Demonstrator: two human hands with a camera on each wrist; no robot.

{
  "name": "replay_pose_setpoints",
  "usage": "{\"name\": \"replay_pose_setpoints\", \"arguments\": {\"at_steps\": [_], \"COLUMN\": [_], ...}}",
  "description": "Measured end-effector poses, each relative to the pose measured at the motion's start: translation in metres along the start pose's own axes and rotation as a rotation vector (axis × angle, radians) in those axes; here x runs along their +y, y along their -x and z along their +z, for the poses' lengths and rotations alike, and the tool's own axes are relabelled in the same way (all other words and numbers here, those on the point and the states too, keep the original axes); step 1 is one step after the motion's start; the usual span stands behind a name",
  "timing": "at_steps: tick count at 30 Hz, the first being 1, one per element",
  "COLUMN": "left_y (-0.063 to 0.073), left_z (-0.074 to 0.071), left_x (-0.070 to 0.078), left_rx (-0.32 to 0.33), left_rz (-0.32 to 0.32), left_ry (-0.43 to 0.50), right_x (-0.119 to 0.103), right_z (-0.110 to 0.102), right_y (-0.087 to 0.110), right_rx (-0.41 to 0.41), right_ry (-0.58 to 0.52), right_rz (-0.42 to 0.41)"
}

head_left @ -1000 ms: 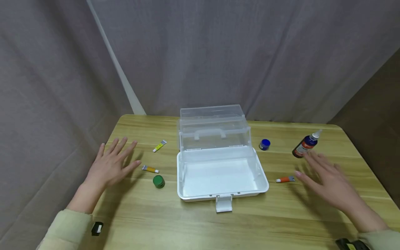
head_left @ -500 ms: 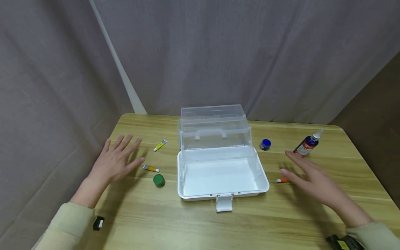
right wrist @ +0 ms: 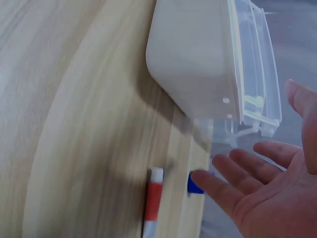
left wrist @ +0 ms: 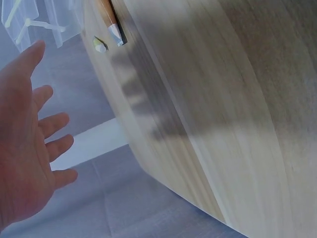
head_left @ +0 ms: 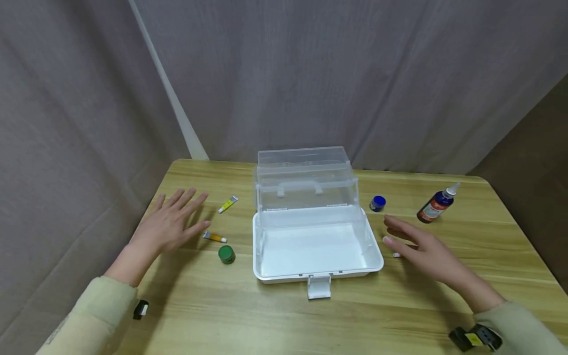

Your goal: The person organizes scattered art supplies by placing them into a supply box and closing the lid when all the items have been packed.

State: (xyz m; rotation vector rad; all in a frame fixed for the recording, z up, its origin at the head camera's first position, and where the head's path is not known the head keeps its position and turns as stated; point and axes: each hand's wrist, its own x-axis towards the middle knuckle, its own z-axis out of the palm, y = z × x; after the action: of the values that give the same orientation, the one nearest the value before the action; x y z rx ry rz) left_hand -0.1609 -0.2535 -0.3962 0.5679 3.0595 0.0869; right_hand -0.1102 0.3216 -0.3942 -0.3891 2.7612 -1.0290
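My left hand (head_left: 166, 227) hovers over the table's left side with spread fingers, holding nothing. Close to its fingers lie a yellow paint tube (head_left: 228, 204) and an ochre paint tube (head_left: 215, 237), with a green-lidded jar (head_left: 227, 254) just nearer. My right hand (head_left: 428, 254) is held above the table right of the white box (head_left: 319, 249), fingers extended, thumb apart, nothing in its grasp. Beneath it is an orange-red paint tube (right wrist: 153, 201), mostly covered by the hand in the head view. The box stands open, its clear lid (head_left: 306, 172) tipped back.
A small blue jar (head_left: 377, 203) sits to the right of the box. Further right, a dark bottle (head_left: 435, 206) with a white nozzle leans at a slant in the head view. Grey curtains (head_left: 301, 74) hang behind the wooden table (head_left: 284, 320).
My right hand has moved left, away from the bottle and toward the box, now covering most of the orange-red tube. The left hand has shifted slightly right.
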Motion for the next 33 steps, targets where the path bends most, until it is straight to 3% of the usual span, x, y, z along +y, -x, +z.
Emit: {"name": "replay_pose_setpoints", "arguments": {"at_steps": [11,21,33], "left_y": [-0.014,-0.03,-0.046], "left_z": [0.0,-0.002,0.008], "left_x": [0.001,0.003,-0.003], "left_rx": [0.024,-0.022,-0.047], "left_rz": [0.048,0.058,0.115], "left_ry": [-0.013,-0.029,-0.065], "right_x": [-0.001,0.002,0.006], "right_z": [0.016,0.026,0.036], "right_y": [-0.007,-0.004,-0.004], "right_rx": [-0.092,-0.094,-0.106], "right_ry": [-0.351,-0.327,-0.453], "right_rz": [0.036,0.096,0.136]}}
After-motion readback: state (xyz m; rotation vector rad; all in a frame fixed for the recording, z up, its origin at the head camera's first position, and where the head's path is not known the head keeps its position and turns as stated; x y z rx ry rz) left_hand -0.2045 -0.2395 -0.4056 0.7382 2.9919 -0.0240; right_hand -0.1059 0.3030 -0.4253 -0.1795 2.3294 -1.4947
